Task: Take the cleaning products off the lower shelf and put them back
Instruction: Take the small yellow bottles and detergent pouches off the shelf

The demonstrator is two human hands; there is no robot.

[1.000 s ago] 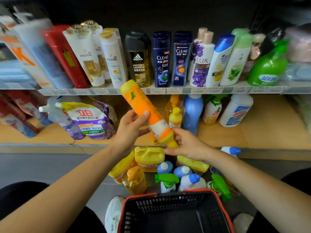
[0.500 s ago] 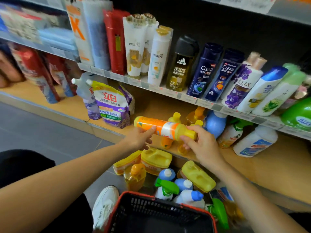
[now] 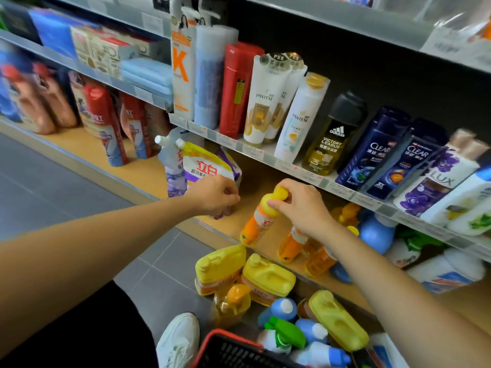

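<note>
While the right hand (image 3: 300,205) clamps the cap (image 3: 280,193) of the tilted orange bottle (image 3: 259,221) at the lower shelf's (image 3: 148,171) front edge, the left hand (image 3: 212,193) curls beside the detergent pouch (image 3: 204,166), grip unclear.

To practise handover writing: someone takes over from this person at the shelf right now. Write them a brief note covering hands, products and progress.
Right hand: grips the cap of the tilted orange bottle, its base near the lower shelf's front edge.
Left hand: curled by the refill pouch; grip unclear.
Done: other orange bottles stand on the shelf.
Left: stand this one up, then shelve the yellow jugs, green spray bottle and others on the floor.
</note>
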